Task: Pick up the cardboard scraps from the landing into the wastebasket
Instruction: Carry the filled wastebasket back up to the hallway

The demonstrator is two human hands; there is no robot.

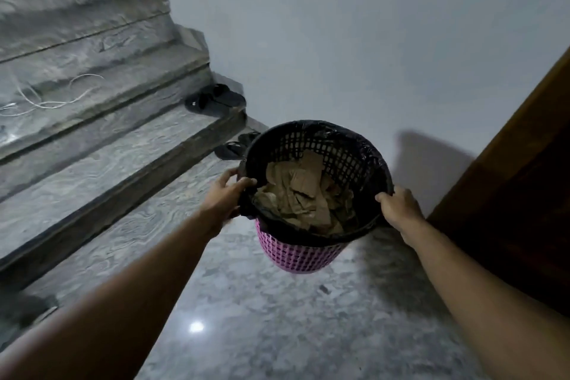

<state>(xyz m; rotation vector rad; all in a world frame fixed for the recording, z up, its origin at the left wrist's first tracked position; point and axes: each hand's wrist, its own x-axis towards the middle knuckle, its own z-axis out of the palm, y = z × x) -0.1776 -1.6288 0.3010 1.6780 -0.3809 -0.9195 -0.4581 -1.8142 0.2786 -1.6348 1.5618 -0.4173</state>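
— What are the hands doing?

— Both grip the wastebasket (296, 253), one on each side of its rim. The left hand (226, 197) has its thumb hooked over the edge into the mouth and its fingers curled round the outside. The right hand (399, 205) is closed on the opposite edge, fingers wrapped over the rim, knuckles toward the camera.

— Is the basket on the floor?

— It looks lifted clear of the landing (277, 333), tilted so that its mouth faces the camera.

— And inside?

— It is a pink lattice basket lined with a black bag (364, 145), whose edge folds down over the rim. The cardboard scraps (303, 194) lie in it, a crumpled brown heap filling the lower part. A small dark fleck (324, 288) sits on the floor under the basket; I cannot tell what it is.

— Anything else round about?

— Stone stairs (92, 148) rise at the left, with dark sandals (216, 99) on one step, another pair (236, 146) just behind the basket, and a white cord (49, 99) on a higher step. A dark wooden panel (524, 179) stands at the right.
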